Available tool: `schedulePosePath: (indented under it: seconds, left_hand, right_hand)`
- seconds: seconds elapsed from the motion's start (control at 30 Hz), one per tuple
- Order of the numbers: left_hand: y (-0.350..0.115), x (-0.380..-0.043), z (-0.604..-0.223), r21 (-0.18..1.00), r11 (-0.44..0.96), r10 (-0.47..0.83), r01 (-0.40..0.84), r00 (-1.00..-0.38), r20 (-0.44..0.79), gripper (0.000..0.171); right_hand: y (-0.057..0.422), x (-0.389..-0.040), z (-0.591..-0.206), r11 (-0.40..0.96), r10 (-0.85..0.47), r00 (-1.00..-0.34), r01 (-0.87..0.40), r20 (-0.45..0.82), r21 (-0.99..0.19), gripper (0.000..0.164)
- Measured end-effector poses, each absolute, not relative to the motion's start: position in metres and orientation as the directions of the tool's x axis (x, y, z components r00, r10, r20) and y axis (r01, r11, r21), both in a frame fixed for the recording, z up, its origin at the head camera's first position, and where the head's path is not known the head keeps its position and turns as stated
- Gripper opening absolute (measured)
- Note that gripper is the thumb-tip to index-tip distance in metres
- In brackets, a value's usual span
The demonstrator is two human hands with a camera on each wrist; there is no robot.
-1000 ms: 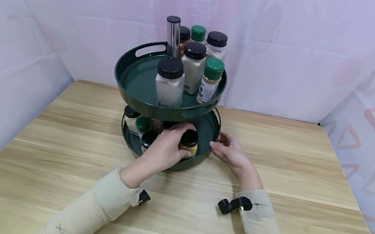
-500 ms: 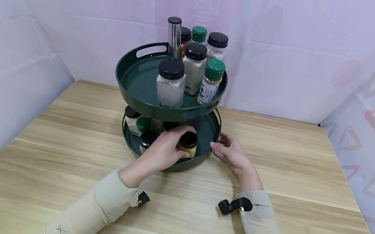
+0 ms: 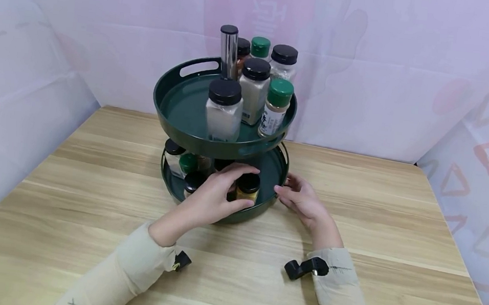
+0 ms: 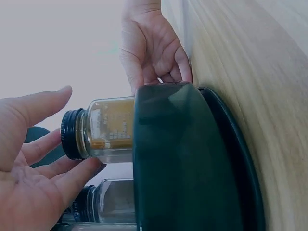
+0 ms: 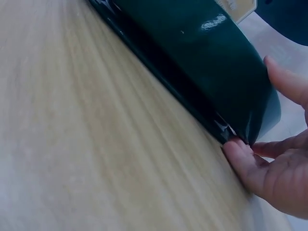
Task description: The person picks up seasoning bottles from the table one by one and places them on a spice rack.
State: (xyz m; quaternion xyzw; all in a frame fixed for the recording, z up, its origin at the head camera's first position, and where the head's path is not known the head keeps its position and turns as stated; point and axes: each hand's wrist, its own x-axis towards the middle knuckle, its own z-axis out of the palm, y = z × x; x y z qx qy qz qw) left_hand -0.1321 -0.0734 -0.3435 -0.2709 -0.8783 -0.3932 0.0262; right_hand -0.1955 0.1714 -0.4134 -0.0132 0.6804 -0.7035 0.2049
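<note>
A dark green two-tier round spice rack stands on the table. On its lower tray (image 3: 170, 190) is a small glass jar (image 3: 247, 192) with a black lid and yellow contents. My left hand (image 3: 209, 193) is spread around that jar. In the left wrist view, the thumb stands apart from the jar (image 4: 113, 126), while the other fingers lie close under its lid. At the lower tray's right side, my right hand (image 3: 303, 202) holds the rim. In the right wrist view its thumb is at the tray wall (image 5: 211, 62) and its fingertips (image 5: 238, 149) at the bottom edge.
The upper tray (image 3: 184, 137) overhangs my left hand and bears several spice jars, among them a green-capped one (image 3: 277, 106). A steel post (image 3: 228, 53) rises from it. More jars, such as a black-lidded one (image 3: 194, 182), stand at the lower tray's left.
My left thumb and fingers have spread away from the yellow jar, which they held earlier. The jar stays on the lower tray. My right hand keeps its place at the rim.
</note>
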Motion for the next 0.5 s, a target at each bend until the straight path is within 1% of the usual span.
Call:
schedulePosePath:
  seconds: [0.13,0.27,0.4,0.5]
  left_hand:
    - [-0.079,-0.130,-0.344,0.668,0.531,0.467,0.522,-0.837,0.284,0.055]
    - [-0.088,-0.123,-0.344,0.631,0.533,0.482,0.563,-0.815,0.320,0.055]
    - [-0.098,-0.115,-0.338,0.564,0.548,0.509,0.617,-0.782,0.360,0.053]
    - [-0.108,-0.109,-0.332,0.485,0.567,0.522,0.666,-0.746,0.413,0.051]
  right_hand:
    - [0.170,-0.197,-0.413,0.039,-0.302,-0.914,0.271,-0.270,-0.962,0.070]
    - [0.171,-0.198,-0.414,0.052,-0.302,-0.910,0.282,-0.284,-0.958,0.070]
    - [0.182,-0.197,-0.411,0.072,-0.276,-0.920,0.270,-0.279,-0.960,0.067]
    - [0.196,-0.196,-0.405,0.161,-0.250,-0.938,0.205,-0.241,-0.965,0.066]
